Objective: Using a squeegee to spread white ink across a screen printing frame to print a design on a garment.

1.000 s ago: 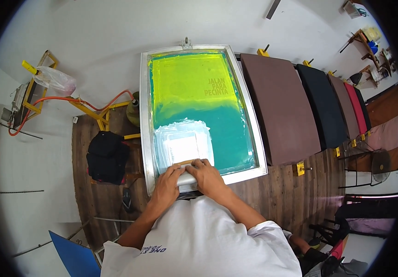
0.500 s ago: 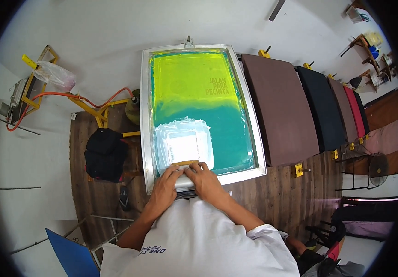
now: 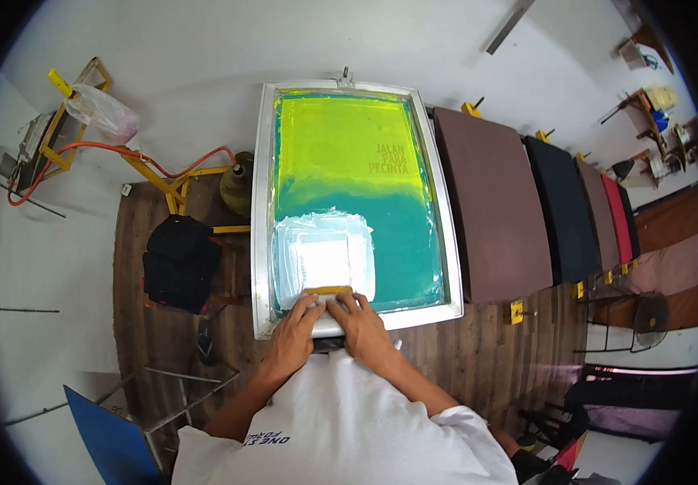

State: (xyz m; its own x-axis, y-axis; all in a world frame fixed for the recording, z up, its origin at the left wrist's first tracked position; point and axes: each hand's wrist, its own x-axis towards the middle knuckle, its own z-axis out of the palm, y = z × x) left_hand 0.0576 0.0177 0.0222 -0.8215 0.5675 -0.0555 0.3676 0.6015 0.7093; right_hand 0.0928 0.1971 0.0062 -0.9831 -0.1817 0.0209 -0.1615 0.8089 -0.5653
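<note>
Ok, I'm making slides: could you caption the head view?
Left hand and right hand hold a squeegee at the near end of a green-and-yellow screen.

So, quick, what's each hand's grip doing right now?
Left hand: closed, holding the left side of the squeegee.
Right hand: closed, holding the right side of the same squeegee.

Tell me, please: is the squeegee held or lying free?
Held: left hand and right hand grip the squeegee at the near end of the frame.
</note>
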